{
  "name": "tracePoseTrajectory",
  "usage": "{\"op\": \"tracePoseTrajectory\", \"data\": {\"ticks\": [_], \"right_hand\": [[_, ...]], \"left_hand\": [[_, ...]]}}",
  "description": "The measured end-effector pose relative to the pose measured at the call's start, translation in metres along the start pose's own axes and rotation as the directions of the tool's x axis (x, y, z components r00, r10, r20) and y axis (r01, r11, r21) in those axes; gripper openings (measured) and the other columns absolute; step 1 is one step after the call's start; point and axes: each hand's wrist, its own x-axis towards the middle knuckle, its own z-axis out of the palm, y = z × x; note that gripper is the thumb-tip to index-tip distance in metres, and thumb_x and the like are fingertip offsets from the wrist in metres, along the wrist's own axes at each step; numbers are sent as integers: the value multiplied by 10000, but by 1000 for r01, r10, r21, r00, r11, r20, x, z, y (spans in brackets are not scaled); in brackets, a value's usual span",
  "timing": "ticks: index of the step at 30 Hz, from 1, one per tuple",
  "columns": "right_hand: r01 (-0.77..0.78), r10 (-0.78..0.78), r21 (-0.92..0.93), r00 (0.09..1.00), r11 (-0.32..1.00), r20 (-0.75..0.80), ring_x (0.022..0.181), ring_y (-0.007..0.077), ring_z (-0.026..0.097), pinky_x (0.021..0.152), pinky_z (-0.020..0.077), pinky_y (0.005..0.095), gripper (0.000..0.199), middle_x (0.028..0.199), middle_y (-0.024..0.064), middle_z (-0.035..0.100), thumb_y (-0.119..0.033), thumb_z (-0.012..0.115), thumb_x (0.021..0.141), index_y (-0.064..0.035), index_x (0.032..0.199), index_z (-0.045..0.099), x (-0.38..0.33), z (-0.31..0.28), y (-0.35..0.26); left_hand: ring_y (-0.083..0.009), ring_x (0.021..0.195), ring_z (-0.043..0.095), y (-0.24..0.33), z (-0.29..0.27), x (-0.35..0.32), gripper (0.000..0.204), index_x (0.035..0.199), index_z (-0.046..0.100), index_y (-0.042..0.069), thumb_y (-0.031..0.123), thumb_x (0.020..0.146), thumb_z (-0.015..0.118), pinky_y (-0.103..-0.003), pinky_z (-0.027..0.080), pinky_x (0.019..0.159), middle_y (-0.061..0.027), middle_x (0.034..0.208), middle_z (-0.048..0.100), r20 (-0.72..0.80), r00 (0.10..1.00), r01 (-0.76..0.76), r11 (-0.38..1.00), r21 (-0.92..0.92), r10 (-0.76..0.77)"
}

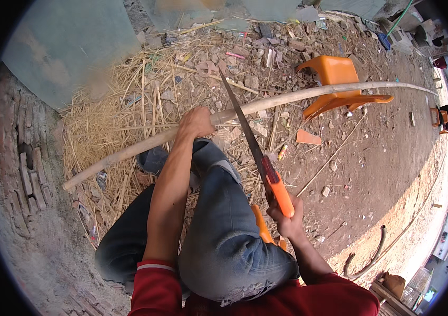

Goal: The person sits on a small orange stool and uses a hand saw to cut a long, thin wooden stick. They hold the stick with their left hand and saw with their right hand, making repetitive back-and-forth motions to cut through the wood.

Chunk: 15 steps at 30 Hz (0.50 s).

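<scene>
A long pale wooden pole (282,99) runs across the view from the left wall side to the far right, propped on an orange plastic stool (338,73) that lies on its side. My left hand (196,122) is closed around the pole, just above my knee. In my right hand (287,217) I grip the orange handle of a hand saw (253,141). Its long dark blade slants up and to the left, crossing the pole just right of my left hand. Whether the teeth have cut into the wood cannot be made out.
Straw (113,118) and rubble cover the ground to the left and ahead. A brick wall (18,174) stands at left, with grey-green panels (71,47) behind the straw. A curved dark piece of hose or pipe (375,253) lies at lower right. Something orange (262,225) shows under my leg.
</scene>
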Motion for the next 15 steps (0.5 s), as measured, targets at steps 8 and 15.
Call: {"op": "tracePoseTrajectory", "data": {"ticks": [8, 15], "right_hand": [[-15, 7, -153, 999, 988, -53, 659, 113, 521, 632, 453, 318, 123, 710, 13, 561, 0, 658, 763, 15, 840, 563, 64, 36, -18], [-23, 21, -60, 999, 998, -43, 691, 127, 592, 680, 502, 310, 322, 743, 41, 645, -31, 636, 788, 20, 1099, 701, -40, -3, -18]], "left_hand": [[-395, 1079, 746, 23, -9, -6, 384, 1065, 797, -4, 158, 718, 764, -446, 598, 958, -250, 1147, 758, -41, 999, -15, 1000, -8, 15], [-390, 1126, 731, 14, -21, 10, 371, 1113, 801, 38, 180, 771, 766, -456, 586, 992, -239, 1186, 752, 10, 998, 55, 998, -17, -55]]}}
